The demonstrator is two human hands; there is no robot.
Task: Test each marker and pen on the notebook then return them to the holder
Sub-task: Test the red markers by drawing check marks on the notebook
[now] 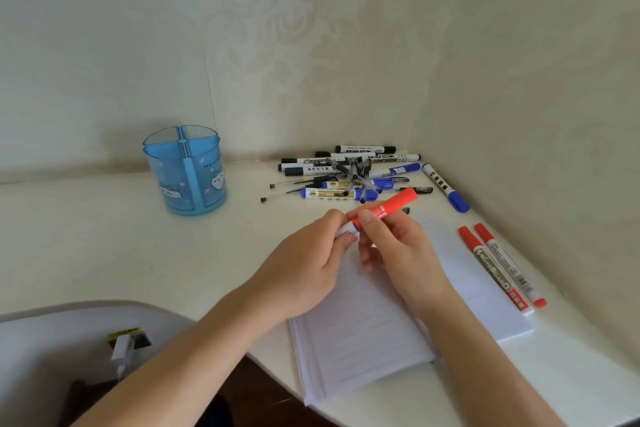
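Both hands hold one red marker (388,206) above the open lined notebook (363,333). My left hand (311,263) pinches its white lower end, and my right hand (394,246) grips the red barrel just above. The marker's red end points up and to the right. A blue translucent holder (187,172) with divided compartments stands at the back left, with nothing sticking out of it. A pile of black and blue markers and thin pens (349,173) lies at the back by the wall.
Two red markers (502,267) lie side by side on the notebook's right page. One blue-capped marker (445,187) lies near the right wall. A white chair back with a charger plug (121,350) sits at lower left. The table's curved edge runs under my forearms.
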